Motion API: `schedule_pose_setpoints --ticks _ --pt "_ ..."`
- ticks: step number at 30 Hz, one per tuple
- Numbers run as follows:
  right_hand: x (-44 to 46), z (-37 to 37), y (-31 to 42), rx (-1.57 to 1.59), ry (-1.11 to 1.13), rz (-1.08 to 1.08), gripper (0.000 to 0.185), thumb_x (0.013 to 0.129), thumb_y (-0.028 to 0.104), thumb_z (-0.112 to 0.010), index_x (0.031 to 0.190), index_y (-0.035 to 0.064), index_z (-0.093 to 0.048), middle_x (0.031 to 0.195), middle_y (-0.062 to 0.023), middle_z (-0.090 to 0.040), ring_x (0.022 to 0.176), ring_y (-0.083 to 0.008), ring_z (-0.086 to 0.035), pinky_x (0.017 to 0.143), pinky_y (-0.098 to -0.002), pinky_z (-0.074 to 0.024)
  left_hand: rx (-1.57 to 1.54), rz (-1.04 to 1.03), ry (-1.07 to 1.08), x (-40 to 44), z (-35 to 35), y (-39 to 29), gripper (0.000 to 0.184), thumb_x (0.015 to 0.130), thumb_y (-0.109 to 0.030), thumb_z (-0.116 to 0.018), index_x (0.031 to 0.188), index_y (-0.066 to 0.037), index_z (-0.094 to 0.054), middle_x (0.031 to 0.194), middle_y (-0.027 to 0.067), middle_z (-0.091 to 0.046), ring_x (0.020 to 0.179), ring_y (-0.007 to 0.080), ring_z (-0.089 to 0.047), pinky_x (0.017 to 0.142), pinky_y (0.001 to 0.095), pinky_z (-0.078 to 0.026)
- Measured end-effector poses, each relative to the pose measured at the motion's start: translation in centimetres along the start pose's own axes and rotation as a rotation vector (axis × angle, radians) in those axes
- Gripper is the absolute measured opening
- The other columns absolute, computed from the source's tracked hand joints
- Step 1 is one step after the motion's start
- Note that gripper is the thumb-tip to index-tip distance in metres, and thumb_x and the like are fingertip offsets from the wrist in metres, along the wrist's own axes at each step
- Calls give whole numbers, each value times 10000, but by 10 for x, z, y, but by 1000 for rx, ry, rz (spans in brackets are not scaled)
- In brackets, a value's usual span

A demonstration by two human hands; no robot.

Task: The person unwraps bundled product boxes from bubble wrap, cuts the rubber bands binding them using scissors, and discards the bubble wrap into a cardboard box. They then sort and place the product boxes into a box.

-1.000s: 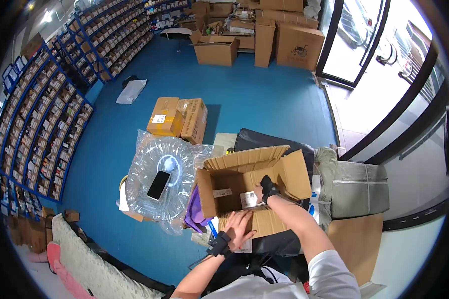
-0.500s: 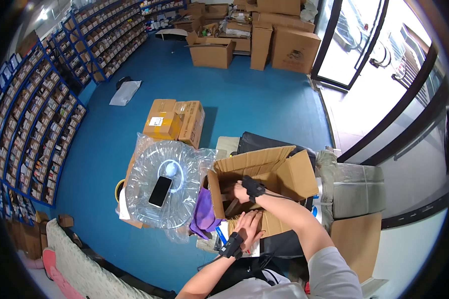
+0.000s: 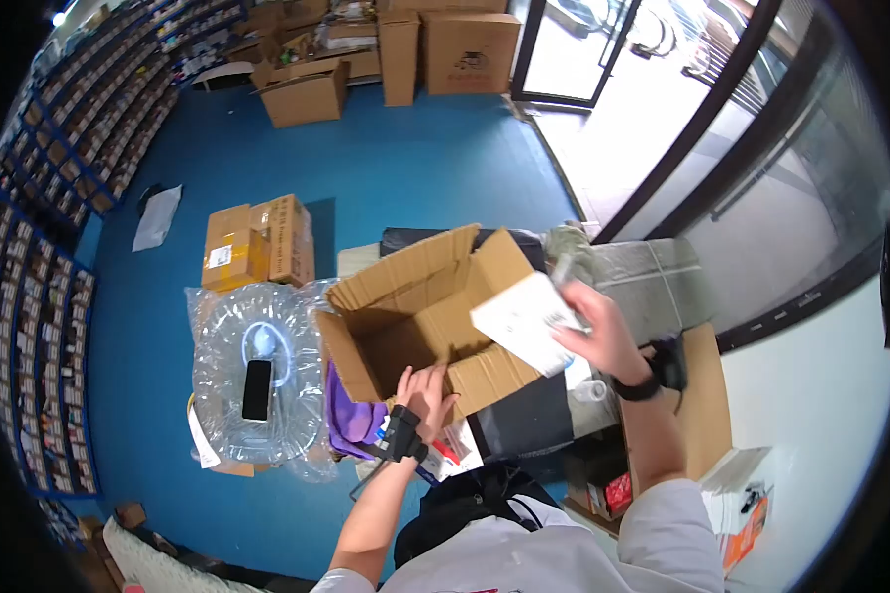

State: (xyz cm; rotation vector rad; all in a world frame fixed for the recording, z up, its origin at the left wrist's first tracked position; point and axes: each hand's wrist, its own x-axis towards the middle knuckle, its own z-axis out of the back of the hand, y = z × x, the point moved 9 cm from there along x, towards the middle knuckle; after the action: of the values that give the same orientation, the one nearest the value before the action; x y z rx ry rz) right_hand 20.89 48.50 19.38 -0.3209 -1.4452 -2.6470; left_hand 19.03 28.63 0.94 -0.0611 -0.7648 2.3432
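Observation:
In front of me stands an open cardboard box (image 3: 420, 331), its flaps folded out and its visible inside bare. My left hand (image 3: 425, 397) lies over the box's near edge with the fingers spread, pressing on the front flap. My right hand (image 3: 603, 336) is raised over the box's right side and grips a flat white sheet (image 3: 524, 318) with some dark print. A blurred greyish piece shows by the right fingertips; I cannot make out what it is. Just left of the box lies a purple cloth item (image 3: 351, 415).
A black phone (image 3: 257, 389) rests on a clear inflated plastic piece (image 3: 218, 385) at left. Two taped cartons (image 3: 237, 252) sit behind it. A roll of clear tape (image 3: 590, 391) lies right of the box. Blue shelving (image 3: 30, 336) lines the left; a glass door (image 3: 574, 49) stands far right.
My right hand has come out of the box and moved up to the right, now with the white sheet. My left hand stays on the box's near edge. The view has shifted right.

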Motion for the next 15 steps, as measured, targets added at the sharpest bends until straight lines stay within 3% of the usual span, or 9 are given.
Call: schedule_pose_setpoints --ticks 1,2,5,9,11,13,15 --pt "-31 9 -23 177 21 -157 238 750 129 -648 926 -1 -552 804 -66 -555 745 -129 -519 668 -267 -425 -5 -4 6 1 2 -4 528 746 -236 -671 1198 -35 -487 1132 121 -557 1112 267 -493 1054 443 -259" --pt "-57 11 -27 194 201 -211 243 757 166 -653 918 10 -557 806 -52 -550 747 -121 -509 655 -266 -414 -7 -8 -15 0 8 -12 519 753 -235 -666 1200 -40 -487 1134 121 -556 1114 264 -493 1055 451 -251" --pt "-139 -20 -88 40 481 -428 227 814 168 -640 929 -11 -560 748 -44 -556 697 -107 -501 634 -270 -419 23 -21 -2 2 11 -22 502 759 -214 -656 1204 -54 -488 1145 113 -552 1129 256 -484 1056 455 -248" --pt "-235 -72 -229 310 222 -755 201 853 131 -613 987 -6 -551 856 -28 -593 786 -87 -546 686 -239 -440 -85 -7 -95 -6 31 -41 432 756 -107 -642 1164 -36 -518 1145 118 -556 1110 282 -499 1053 465 -264" --pt "-232 -74 -224 526 73 -802 206 861 127 -604 1008 -3 -543 869 -23 -593 797 -75 -547 688 -228 -441 -154 -41 -196 -21 49 -64 359 765 -43 -616 1117 -22 -550 1053 144 -598 1029 294 -555 993 427 -363" --pt "-220 -73 -201 660 26 -790 194 866 123 -595 1005 1 -537 878 -12 -586 795 -67 -545 694 -220 -442 -446 205 -38 -46 41 -73 315 796 -19 -588 1109 -20 -555 1041 129 -611 981 233 -593 924 356 -431" --pt "-209 -71 -179 814 42 -714 174 869 118 -589 993 6 -537 889 -1 -580 802 -61 -547 702 -216 -444 -642 284 3 -66 21 -94 296 841 -16 -552 1136 -11 -529 1068 108 -608 956 177 -602 856 303 -465"
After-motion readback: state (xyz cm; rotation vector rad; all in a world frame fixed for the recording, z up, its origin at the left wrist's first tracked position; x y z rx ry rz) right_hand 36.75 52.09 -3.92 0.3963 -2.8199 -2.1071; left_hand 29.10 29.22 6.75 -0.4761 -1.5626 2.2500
